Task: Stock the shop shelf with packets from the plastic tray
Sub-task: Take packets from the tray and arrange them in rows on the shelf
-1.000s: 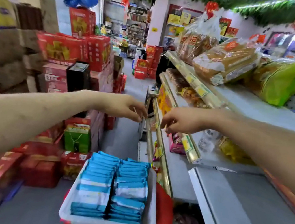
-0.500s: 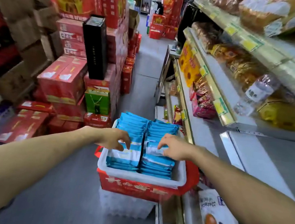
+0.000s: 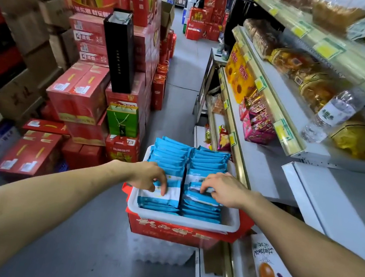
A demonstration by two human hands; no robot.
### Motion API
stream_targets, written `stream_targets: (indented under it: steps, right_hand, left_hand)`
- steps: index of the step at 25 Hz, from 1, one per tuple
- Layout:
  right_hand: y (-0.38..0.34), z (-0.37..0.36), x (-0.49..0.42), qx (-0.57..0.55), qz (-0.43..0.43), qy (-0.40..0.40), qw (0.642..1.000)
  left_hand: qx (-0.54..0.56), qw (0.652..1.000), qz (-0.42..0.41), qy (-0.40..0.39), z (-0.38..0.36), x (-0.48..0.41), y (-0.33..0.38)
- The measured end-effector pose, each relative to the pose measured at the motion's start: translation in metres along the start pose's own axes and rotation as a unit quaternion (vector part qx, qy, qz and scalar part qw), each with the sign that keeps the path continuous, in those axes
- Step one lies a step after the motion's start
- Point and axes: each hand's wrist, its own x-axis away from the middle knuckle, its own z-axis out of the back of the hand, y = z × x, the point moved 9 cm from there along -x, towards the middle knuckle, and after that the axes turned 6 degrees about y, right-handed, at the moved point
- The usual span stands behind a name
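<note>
A white plastic tray [image 3: 179, 220] holds two rows of blue and white packets standing on edge, a left row [image 3: 170, 154] and a right row [image 3: 208, 162]. My left hand [image 3: 148, 174] reaches into the left row, its fingers and thumb curled over the top of a front packet [image 3: 169, 195]. In the right row my right hand [image 3: 224, 189] curls its fingers round the tops of the packets [image 3: 201, 199]. The shop shelf [image 3: 331, 206] runs along the right, with a bare white board at tray height.
The tray sits on a red box [image 3: 173, 232] over a translucent crate [image 3: 156, 251]. Red cartons [image 3: 77, 93] and a green gift bag [image 3: 122, 120] are stacked on the left. Upper shelves carry bread, pink snack packs [image 3: 258, 125] and a water bottle [image 3: 333, 112]. The grey aisle floor [image 3: 179, 86] runs ahead.
Both hands came down from chest height in front of the shelves into the tray. My view tilted down with them. The fingers have now closed over packets in each row.
</note>
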Motion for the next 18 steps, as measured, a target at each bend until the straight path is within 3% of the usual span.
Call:
stream_targets:
  steps: [4,9,14,18]
  right_hand:
    - [0.000,-0.002,0.000,-0.008,-0.001,0.017,1.000]
    - [0.008,0.021,-0.005,-0.104,-0.039,0.001,0.994]
    - [0.013,0.126,-0.004,-0.209,-0.068,0.019,0.975]
    - [0.027,0.238,0.021,-0.179,-0.081,0.054,0.979]
  left_hand:
    - [0.043,0.999,0.003,-0.001,-0.007,0.000,-0.006]
    - [0.101,0.995,0.018,-0.002,0.008,0.004,-0.012]
    - [0.079,0.994,-0.009,0.068,0.128,-0.003,-0.002]
    - [0.115,0.986,-0.047,0.111,0.243,-0.004,0.022]
